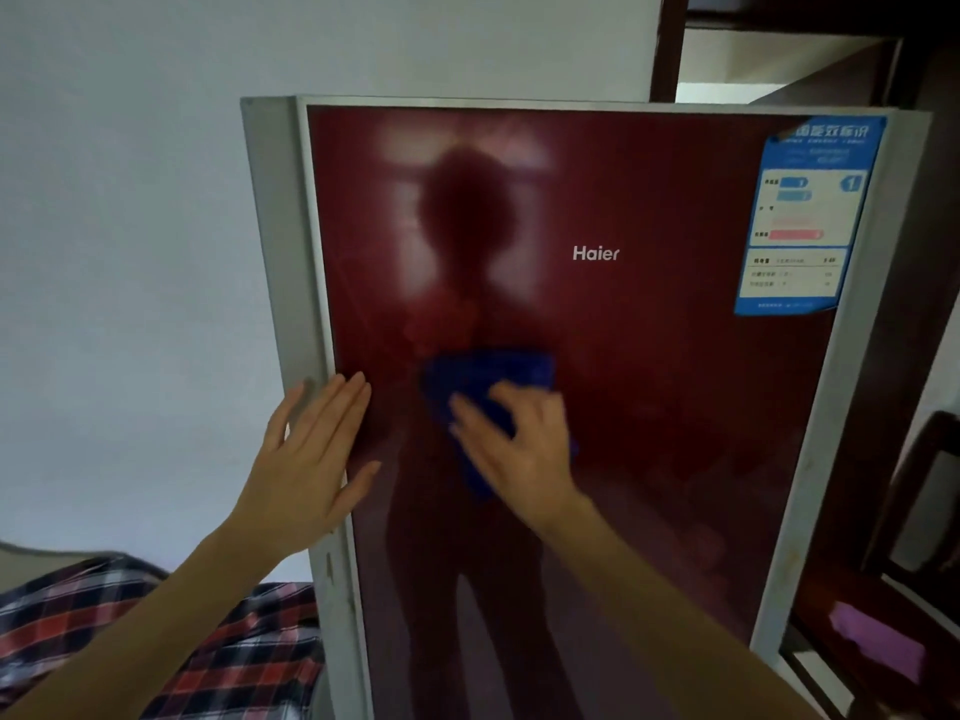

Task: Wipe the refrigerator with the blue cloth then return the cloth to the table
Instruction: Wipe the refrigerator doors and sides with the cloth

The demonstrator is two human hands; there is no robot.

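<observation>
— What's furthest left?

— A plaid blanket [156, 641], low in the corner below a pale wall [130, 226]. Next comes the left hand [311, 454]: flat, fingers straight and close together, palm laid against the left edge of the fridge [649, 407] door, across the grey frame and the red panel. It holds nothing.

— And the cloth?

— The blue cloth [488, 376] is on the red door, near mid-height and just right of the left hand. The right hand [519, 449] lies on top of it, fingers spread and only lightly bent, pressing it to the panel. The hand covers the cloth's lower part; blue shows above the fingers and below the palm.

— Pinching it?

— It looks like plain pressing, but that hand is blurred, so I can't tell whether the thumb catches a fold.

— Anything else on the door?

— A dark reflection [467, 226] of a person above the cloth, a white logo [595, 253] further right, and a blue label [810, 215] in the top right corner.

— Past the fridge?

— Dark wood furniture [831, 605], with a purple thing [878, 641] lying on it.
</observation>
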